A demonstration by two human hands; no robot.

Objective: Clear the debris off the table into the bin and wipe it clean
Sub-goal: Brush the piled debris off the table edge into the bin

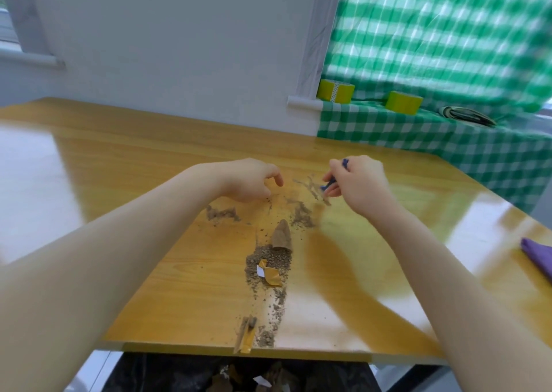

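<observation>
Debris (268, 261) is gritty brown; right fingers (335, 193) pinch perhaps blue plastic (328, 185), left fingers (276, 176) relaxed.

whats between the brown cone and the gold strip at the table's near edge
Head view: a soil pile with a crumpled gold wrapper lying on it.

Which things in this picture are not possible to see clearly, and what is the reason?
Head view only.
Blue thing in the right hand: fingers cover most of it; what it is cannot be told.
Bin under the table: the near table edge and the bottom frame edge cut it off.
Purple cloth: cut off by the right frame edge.
Dark flat object on the checked cloth: blurred, unidentifiable.
</observation>
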